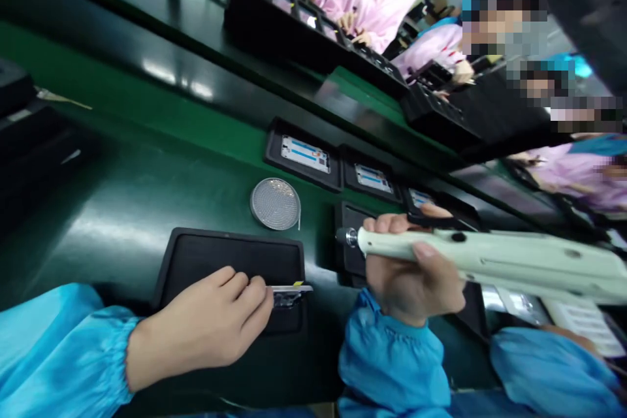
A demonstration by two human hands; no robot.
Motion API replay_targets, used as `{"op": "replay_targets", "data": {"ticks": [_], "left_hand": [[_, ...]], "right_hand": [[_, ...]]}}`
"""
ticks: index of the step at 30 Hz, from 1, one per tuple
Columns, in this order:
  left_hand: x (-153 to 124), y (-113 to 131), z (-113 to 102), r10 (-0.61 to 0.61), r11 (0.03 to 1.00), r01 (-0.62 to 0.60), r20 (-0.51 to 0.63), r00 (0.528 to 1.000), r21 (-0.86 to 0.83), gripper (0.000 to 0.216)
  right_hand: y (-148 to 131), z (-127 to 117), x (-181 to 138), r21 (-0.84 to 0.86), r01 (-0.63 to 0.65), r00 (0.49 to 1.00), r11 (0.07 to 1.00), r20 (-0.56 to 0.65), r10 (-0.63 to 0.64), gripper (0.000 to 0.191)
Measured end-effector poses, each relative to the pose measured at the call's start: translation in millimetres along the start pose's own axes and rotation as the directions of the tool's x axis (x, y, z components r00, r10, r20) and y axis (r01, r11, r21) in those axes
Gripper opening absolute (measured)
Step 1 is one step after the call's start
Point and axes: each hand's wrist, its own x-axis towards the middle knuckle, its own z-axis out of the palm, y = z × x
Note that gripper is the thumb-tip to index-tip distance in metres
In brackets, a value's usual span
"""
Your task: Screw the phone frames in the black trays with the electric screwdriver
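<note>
We've got our left hand (pixel 210 323) pinching a metal part (pixel 290 294) over the tray (pixel 196 255) — right hand (pixel 414 281) wrapped tight around the screwdriver (pixel 490 261).

Bright overhead light leaves pale glare streaks on the glossy green table (pixel 112 228) and a glint on the metal strip (pixel 290 290) pinched by the left hand (pixel 215 323); shadows are soft. The wide lens tilts and stretches the scene, smearing the left edge and the dark upper right corner. The pale tool (pixel 490 261) in the right hand (pixel 411 284) is fairly sharp, while the background is soft and partly pixelated.
</note>
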Motion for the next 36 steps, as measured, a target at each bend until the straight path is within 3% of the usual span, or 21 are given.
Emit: {"op": "replay_targets", "data": {"ticks": [4,9,18,36], "left_hand": [[2.4,1.2,-20.1,0.069,0.996,-0.067,0.028,0.997,-0.059,0.027],[5.6,-2.1,-28.3,0.146,0.982,-0.130,0.110,0.983,-0.140,0.030],[6.4,-3.7,-34.2,0.169,0.979,-0.144,0.178,0.969,-0.144,0.034],[13.9,-1.4,-33.0,0.198,0.979,-0.170,0.307,0.931,-0.116,0.046]], "right_hand": [[3.5,-9.2,12.3,0.084,-0.013,1.000,0.996,0.017,0.012,0.024],[11.9,-11.0,14.7,0.115,0.033,0.998,0.993,0.051,-0.039,0.022],[1.7,-13.7,13.3,0.192,0.042,0.995,0.981,0.085,-0.060,0.015],[5.2,-20.5,13.9,0.117,0.049,0.994,0.992,0.092,-0.060,0.011]]}}
